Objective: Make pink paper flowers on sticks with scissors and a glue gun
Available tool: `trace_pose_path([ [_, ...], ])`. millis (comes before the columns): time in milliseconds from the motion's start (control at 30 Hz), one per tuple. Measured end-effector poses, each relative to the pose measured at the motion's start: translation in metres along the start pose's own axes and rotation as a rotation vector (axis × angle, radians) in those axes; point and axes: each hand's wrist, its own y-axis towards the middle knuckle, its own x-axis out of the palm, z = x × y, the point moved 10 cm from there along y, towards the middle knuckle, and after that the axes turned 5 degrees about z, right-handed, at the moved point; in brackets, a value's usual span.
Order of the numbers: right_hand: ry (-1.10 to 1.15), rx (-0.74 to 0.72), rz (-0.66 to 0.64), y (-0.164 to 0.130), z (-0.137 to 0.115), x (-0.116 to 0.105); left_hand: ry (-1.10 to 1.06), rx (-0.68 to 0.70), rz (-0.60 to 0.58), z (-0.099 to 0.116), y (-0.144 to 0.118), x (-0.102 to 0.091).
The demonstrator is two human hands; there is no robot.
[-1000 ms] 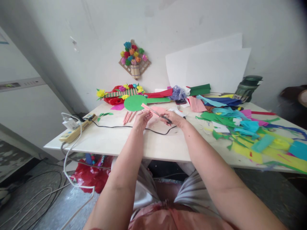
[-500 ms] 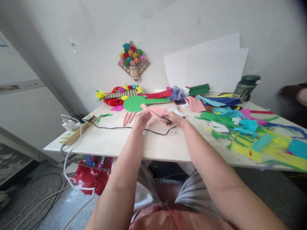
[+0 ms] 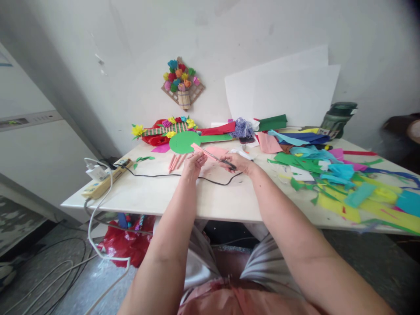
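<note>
My left hand (image 3: 196, 162) pinches a strip of pink paper (image 3: 197, 148) above the middle of the table. In my right hand (image 3: 240, 162) is a pair of scissors (image 3: 228, 164) with dark handles, its blades pointing left along the pink paper. Whether the blades are apart is too small to tell. Behind both hands lies another pink sheet (image 3: 216, 151). Several pink rolled paper pieces (image 3: 177, 162) rest just left of my left hand. A round green piece (image 3: 184, 142) with a long green strip lies beyond them.
Colourful paper scraps (image 3: 341, 175) cover the table's right side, with a dark green bottle (image 3: 337, 120) behind. A black cable (image 3: 154, 175) runs under my hands from the power strip (image 3: 105, 181) at left. Paper flowers (image 3: 170, 127) lie at the back.
Almost nothing differs. Both hands keep their place with the pink paper and the scissors; the whole view has shifted very slightly.
</note>
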Motion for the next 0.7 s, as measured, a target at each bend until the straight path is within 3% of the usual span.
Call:
trace_pose_path([
  [700, 0.011, -0.048, 0.025, 0.0046, 0.0059, -0.0057, -0.018, 0.002, 0.044, 0.0000, 0.0028, -0.0047],
])
